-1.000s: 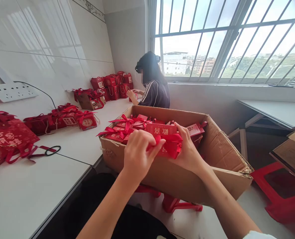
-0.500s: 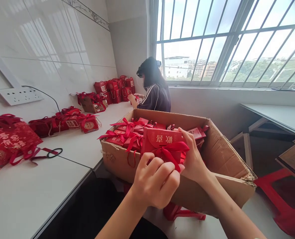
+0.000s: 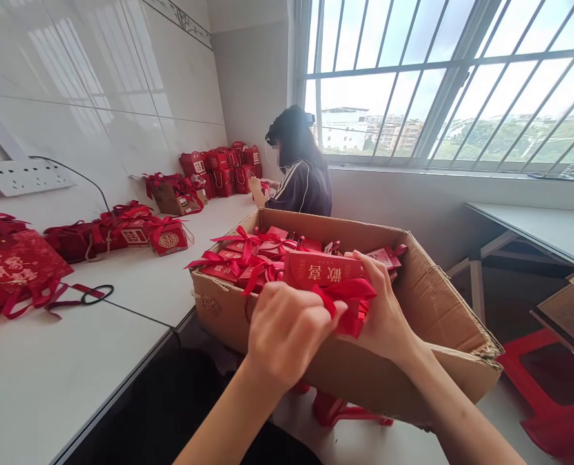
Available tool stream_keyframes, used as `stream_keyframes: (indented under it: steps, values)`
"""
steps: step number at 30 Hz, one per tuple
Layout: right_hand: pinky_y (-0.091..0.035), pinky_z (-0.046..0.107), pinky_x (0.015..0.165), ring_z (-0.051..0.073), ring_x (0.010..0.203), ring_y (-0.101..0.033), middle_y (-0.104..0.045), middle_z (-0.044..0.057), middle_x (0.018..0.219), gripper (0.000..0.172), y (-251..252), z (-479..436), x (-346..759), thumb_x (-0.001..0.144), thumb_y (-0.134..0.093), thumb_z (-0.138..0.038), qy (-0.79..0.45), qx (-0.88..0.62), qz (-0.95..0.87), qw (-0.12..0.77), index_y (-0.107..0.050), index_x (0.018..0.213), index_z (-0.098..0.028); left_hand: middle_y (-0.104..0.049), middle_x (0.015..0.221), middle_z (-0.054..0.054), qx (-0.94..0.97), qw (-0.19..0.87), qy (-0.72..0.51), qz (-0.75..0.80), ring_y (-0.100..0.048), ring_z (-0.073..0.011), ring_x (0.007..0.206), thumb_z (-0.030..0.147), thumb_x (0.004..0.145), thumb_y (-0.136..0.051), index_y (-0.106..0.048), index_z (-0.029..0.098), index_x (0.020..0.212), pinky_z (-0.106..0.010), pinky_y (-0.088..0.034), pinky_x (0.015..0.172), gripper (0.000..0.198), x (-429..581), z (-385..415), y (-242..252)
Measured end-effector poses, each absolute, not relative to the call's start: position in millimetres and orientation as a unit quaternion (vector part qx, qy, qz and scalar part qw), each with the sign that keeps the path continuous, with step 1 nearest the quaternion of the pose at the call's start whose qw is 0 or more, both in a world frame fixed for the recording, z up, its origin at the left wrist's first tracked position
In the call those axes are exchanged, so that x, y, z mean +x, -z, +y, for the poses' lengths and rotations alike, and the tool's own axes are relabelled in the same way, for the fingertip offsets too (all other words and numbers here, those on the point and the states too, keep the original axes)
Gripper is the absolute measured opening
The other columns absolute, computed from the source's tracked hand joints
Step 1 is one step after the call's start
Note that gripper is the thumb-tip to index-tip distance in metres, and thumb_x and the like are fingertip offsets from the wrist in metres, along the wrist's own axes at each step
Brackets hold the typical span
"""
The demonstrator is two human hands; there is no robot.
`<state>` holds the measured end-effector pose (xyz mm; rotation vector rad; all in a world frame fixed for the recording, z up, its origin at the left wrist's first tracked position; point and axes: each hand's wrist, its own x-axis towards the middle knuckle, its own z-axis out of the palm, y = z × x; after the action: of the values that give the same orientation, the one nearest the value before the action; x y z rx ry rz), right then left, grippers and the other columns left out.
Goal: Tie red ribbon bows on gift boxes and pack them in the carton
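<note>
A red gift box (image 3: 323, 268) with gold characters, upside down to me, is held above the near side of the cardboard box. My right hand (image 3: 386, 316) grips its right side, thumb and fingers round the edge. A red ribbon bow (image 3: 352, 290) lies across its front. My left hand (image 3: 287, 332) is closed in a pinch at the left part of the bow; the ribbon's end is hidden by the fingers. Below and behind, the cardboard box (image 3: 441, 290) holds several more red gift boxes (image 3: 238, 248) with bows.
On the white table (image 3: 117, 349) at left stand red gift bags (image 3: 20, 258), small red boxes (image 3: 168, 237) and a black loop (image 3: 97, 294). A co-worker (image 3: 299, 168) sits at the far end beside stacked red boxes (image 3: 221, 181). A red stool (image 3: 553, 381) is at right.
My left hand has moved slightly left and up, pulling at the bow. The gift box has tilted and shifted a little right. The view has turned slightly.
</note>
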<state>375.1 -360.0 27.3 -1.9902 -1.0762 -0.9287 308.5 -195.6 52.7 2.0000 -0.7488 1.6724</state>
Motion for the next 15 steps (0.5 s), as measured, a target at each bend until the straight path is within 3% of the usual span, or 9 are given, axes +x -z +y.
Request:
stream_keyframes:
  steps: [3,6,9,11,15]
  values:
    - [-0.050,0.054,0.092,0.033,0.119,-0.046,-0.040,0.016,0.129,0.099,-29.5,-364.0,372.2,0.062,-0.076,-0.040,0.321,-0.773,-0.422,0.349,-0.019,0.142,-0.025,-0.058,0.062,0.005,0.749,0.279,-0.584,-0.140,-0.053,-0.0079,0.056,0.025,0.081,-0.068,-0.050,0.018,0.070,-0.023,-0.044,0.062,0.021,328.1,-180.7,-72.2]
    - [-0.052,0.051,0.089,0.033,0.121,-0.046,-0.041,0.015,0.132,0.097,-33.3,-369.3,373.9,0.057,-0.079,-0.037,0.279,-0.791,-0.380,0.391,-0.026,0.138,-0.025,-0.058,0.061,0.006,0.799,0.333,-0.491,-0.104,-0.056,-0.0089,0.055,0.041,0.082,-0.063,-0.053,0.019,0.072,-0.022,-0.043,0.057,0.026,355.2,-166.5,-83.2]
    - [-0.053,0.052,0.088,0.033,0.115,-0.054,-0.054,0.013,0.123,0.080,-38.3,-379.2,383.8,0.058,-0.077,-0.045,0.172,-0.790,-0.274,0.521,-0.039,0.126,-0.023,-0.063,0.072,0.002,0.820,0.350,-0.443,-0.089,-0.060,-0.0120,0.062,0.044,0.087,-0.054,-0.054,0.018,0.079,-0.024,-0.044,0.058,0.027,373.0,-161.3,-72.9]
    - [-0.055,0.052,0.083,0.032,0.106,-0.061,-0.063,0.010,0.111,0.061,-43.3,-389.9,392.3,0.067,-0.068,-0.053,0.067,-0.747,-0.186,0.635,-0.047,0.116,-0.023,-0.065,0.077,-0.002,0.841,0.312,-0.430,-0.104,-0.062,-0.0153,0.068,0.041,0.091,-0.048,-0.055,0.017,0.081,-0.028,-0.046,0.064,0.027,373.8,-165.1,-53.6]
    - [-0.060,0.044,0.073,0.026,0.099,-0.066,-0.068,0.005,0.107,0.041,-55.5,-414.2,403.4,0.080,-0.050,-0.059,-0.075,-0.635,-0.046,0.767,-0.052,0.107,-0.028,-0.068,0.088,-0.005,0.871,0.187,-0.403,-0.208,-0.062,-0.0218,0.088,0.031,0.091,-0.047,-0.058,0.017,0.090,-0.040,-0.041,0.088,0.018,354.3,-185.1,-3.5]
